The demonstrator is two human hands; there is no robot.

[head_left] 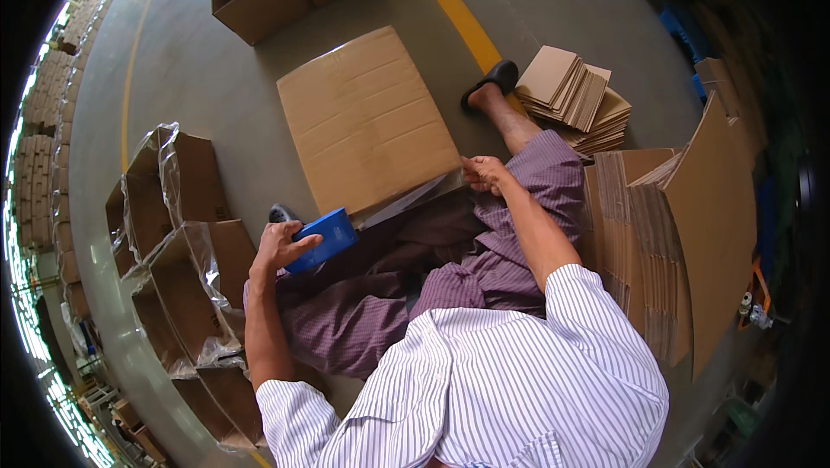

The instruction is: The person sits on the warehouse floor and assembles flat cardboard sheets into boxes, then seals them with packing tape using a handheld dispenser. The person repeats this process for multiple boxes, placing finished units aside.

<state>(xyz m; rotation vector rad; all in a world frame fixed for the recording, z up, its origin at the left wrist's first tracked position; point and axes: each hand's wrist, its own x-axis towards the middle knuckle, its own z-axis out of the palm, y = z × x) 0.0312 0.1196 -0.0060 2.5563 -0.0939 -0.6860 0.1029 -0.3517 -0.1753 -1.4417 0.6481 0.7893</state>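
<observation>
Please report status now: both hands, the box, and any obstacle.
Left hand grips blue tape dispenser. Right hand pinches corner of cardboard box. Nothing lies on the box.

Carton [367, 118] lies ahead, lined boxes [186, 235] left, flat cardboard stacks [575, 96] right.

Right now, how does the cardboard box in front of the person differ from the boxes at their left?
The cardboard box in front is closed, its plain top facing up; the lined boxes at the left stand open.
The cardboard box shows bare board; the lined boxes carry clear plastic liners.
The right hand touches the cardboard box's corner; the left hand, holding a blue tape dispenser, is beside the lined boxes.
Both are brown corrugated cardboard.
</observation>
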